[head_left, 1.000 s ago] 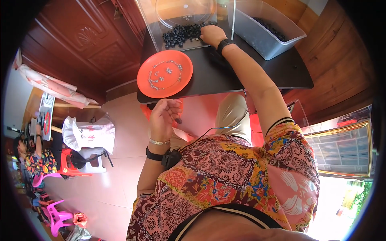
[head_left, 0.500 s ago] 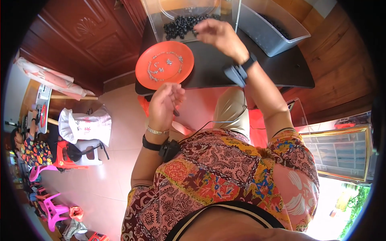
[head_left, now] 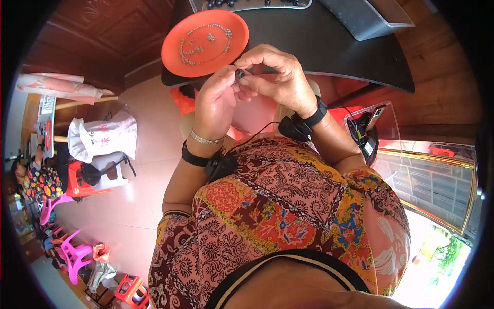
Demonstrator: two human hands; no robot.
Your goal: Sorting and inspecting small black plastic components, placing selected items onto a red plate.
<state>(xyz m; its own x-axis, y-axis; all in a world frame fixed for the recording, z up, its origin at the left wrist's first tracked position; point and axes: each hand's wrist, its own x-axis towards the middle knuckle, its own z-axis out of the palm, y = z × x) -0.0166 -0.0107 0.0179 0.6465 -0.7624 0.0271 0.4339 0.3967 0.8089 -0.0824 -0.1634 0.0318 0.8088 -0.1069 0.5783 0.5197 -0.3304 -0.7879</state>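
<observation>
Just in front of the table edge my two hands meet. Pinched between their fingertips is a small dark, shiny rounded piece (head_left: 240,74), partly covered by the fingers. My left hand (head_left: 215,100) is closed round it from the left, fingers curled. From the right, the thumb and forefinger of my right hand (head_left: 283,85) close on the same piece. Beyond the left hand lies an orange-red plate (head_left: 172,51) with small silvery bits (head_left: 211,37) set in a ring and little clusters. Loose black pieces (head_left: 218,3) show in a clear container (head_left: 257,7) at the far edge.
The dark table (head_left: 288,38) has a curved near edge. A grey translucent bin (head_left: 365,26) stands at its far right. Right of my forearm is a clear box (head_left: 393,129) with cables and a device. A white sack (head_left: 105,136) and stools are on the left.
My right hand has drawn back from the black pieces and joined my left hand, with a dark piece now between them. The view has tipped down, so less of the container shows.
</observation>
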